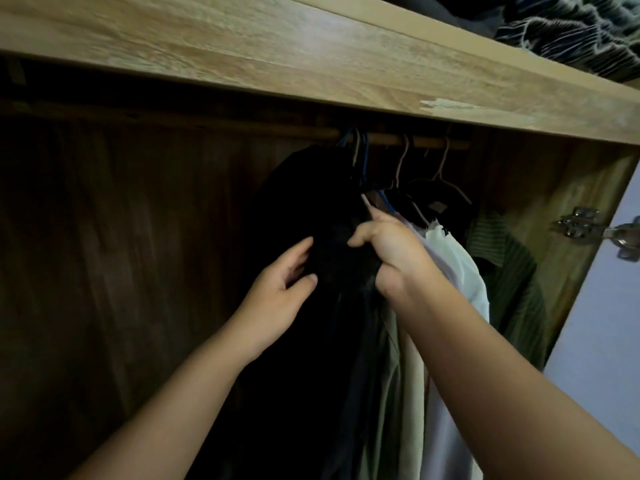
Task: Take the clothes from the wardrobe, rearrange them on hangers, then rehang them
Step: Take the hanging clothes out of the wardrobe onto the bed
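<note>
1. Our bare right hand (388, 251) curls tight around a bunch of hanging black fabric garment (311, 209); our left hand (284, 289) rests loosely open against it, thumb on the cloth.
2. It hangs from the wooden wardrobe rail (398, 139); we judge removal is starting; next, unhook its hanger, which we cannot single out.

The single head view looks forward, slightly upward, close into the wardrobe (311, 57) at its rail (398, 139).
</note>
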`<action>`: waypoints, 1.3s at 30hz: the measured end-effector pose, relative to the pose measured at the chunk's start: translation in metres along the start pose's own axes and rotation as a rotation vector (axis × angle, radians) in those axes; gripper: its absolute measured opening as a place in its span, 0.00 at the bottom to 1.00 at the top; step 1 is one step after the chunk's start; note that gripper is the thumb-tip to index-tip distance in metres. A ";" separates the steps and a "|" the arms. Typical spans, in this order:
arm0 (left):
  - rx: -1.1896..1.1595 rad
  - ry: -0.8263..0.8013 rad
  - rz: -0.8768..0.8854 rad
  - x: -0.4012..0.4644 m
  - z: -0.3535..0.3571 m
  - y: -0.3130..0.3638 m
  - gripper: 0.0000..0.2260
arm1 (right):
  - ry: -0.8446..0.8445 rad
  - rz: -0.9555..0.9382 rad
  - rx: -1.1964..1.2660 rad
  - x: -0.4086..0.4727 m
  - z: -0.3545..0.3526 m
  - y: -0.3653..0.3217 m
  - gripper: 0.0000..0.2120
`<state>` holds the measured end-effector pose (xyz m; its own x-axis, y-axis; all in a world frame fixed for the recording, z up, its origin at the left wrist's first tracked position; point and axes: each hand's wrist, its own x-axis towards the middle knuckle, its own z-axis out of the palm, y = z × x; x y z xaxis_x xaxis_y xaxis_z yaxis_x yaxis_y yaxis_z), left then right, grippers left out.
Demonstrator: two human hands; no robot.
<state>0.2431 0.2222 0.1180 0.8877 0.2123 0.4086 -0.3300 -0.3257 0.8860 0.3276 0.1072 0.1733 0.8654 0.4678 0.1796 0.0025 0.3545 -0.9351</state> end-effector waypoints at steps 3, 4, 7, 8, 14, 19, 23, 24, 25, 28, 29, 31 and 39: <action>0.016 0.013 0.074 -0.004 -0.001 0.015 0.22 | -0.039 -0.011 0.110 -0.010 -0.007 -0.014 0.30; 0.021 0.010 0.093 -0.006 -0.002 0.018 0.22 | -0.063 -0.016 0.141 -0.017 -0.011 -0.016 0.27; 0.040 0.043 0.144 -0.015 0.000 0.022 0.17 | -0.135 -0.021 0.136 -0.040 -0.027 -0.011 0.26; 0.034 0.089 0.163 -0.017 0.001 0.022 0.15 | -0.156 -0.022 0.121 -0.049 -0.034 -0.009 0.27; -0.055 0.325 0.221 -0.022 0.005 0.034 0.17 | -0.262 0.013 -0.073 -0.116 -0.093 -0.010 0.35; 0.276 0.334 0.217 -0.023 0.034 0.044 0.12 | -0.329 0.091 -0.168 -0.179 -0.140 -0.031 0.34; 0.628 0.161 0.219 -0.031 0.074 0.044 0.20 | -0.378 0.127 -0.187 -0.240 -0.179 -0.051 0.32; 0.680 0.126 0.218 -0.036 0.084 0.045 0.20 | -0.373 0.138 -0.213 -0.255 -0.190 -0.056 0.31; 0.704 0.094 0.229 -0.043 0.095 0.047 0.17 | -0.360 0.155 -0.232 -0.271 -0.202 -0.061 0.31; 0.624 -0.012 0.306 -0.071 0.128 0.052 0.04 | -0.343 0.224 -0.273 -0.317 -0.235 -0.078 0.29; 0.590 -0.039 0.318 -0.081 0.141 0.052 0.03 | -0.327 0.246 -0.321 -0.333 -0.246 -0.083 0.29; 0.548 -0.060 0.338 -0.102 0.169 0.050 0.08 | -0.285 0.284 -0.482 -0.364 -0.266 -0.095 0.28; 0.406 -0.125 0.589 -0.165 0.283 0.085 0.12 | 0.212 0.329 -0.930 -0.488 -0.298 -0.126 0.16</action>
<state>0.1594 -0.1017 0.0638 0.6379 -0.2025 0.7431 -0.6404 -0.6755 0.3656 0.0547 -0.4072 0.1125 0.9643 0.2435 -0.1038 0.0592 -0.5807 -0.8120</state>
